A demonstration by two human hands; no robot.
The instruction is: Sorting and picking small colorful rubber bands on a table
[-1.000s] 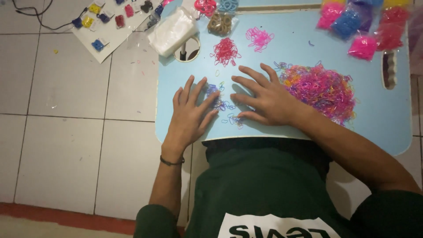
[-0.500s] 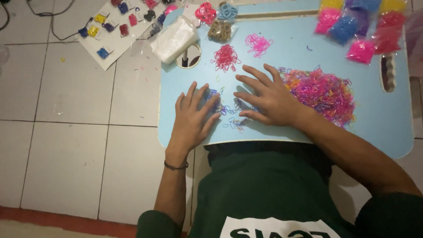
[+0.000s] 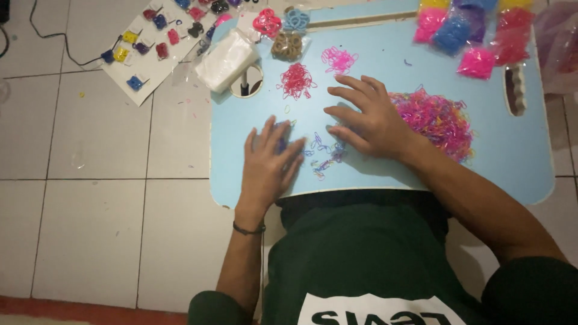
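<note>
Fingers (image 3: 283, 135) of both hands are spread flat, grasping nothing, on the light-blue desk (image 3: 494, 162); small blue rubber bands (image 3: 322, 153) are scattered between left hand (image 3: 271, 162) and right hand (image 3: 367, 117).

Light: dim, bluish indoor | Shadows: soft ones cast under both hands on the table (image 3: 518, 162) | Glare: none seen | Blur: slight softness throughout, fine bands smeared | Edges: floor tile lines slightly bowed
</note>
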